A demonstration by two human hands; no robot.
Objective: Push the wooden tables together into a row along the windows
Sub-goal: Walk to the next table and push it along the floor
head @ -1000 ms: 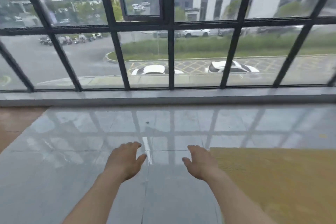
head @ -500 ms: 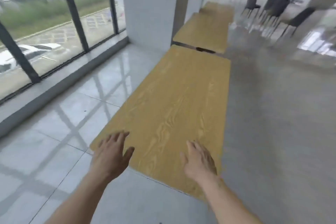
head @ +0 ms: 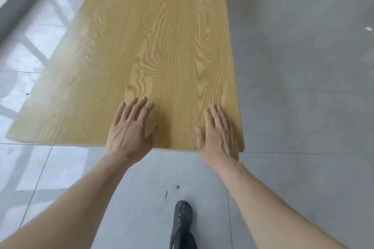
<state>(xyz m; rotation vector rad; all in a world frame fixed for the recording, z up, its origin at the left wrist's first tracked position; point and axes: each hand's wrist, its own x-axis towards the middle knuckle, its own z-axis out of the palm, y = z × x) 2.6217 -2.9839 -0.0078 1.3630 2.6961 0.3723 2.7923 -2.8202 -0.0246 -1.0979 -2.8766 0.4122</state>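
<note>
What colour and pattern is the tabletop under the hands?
Light yellowish wood tabletop with darker swirling grain running lengthwise; the head view, the only one, shows it clearly.

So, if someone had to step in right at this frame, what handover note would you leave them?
Left hand: open, palm down, fingers spread over the near end of the wooden table; contact is likely but not certain.
Right hand: open, flat near the table's near right corner, not gripping anything.
Table: runs lengthwise away from the person on the grey tiled floor; its top is bare. The window side is at the far left. No other table shows in this view.
Done: hands placed at the near end.
Left: push the table forward to meet the others; whether any gap remains cannot be judged here.
A dark shoe is stepping forward.
</note>
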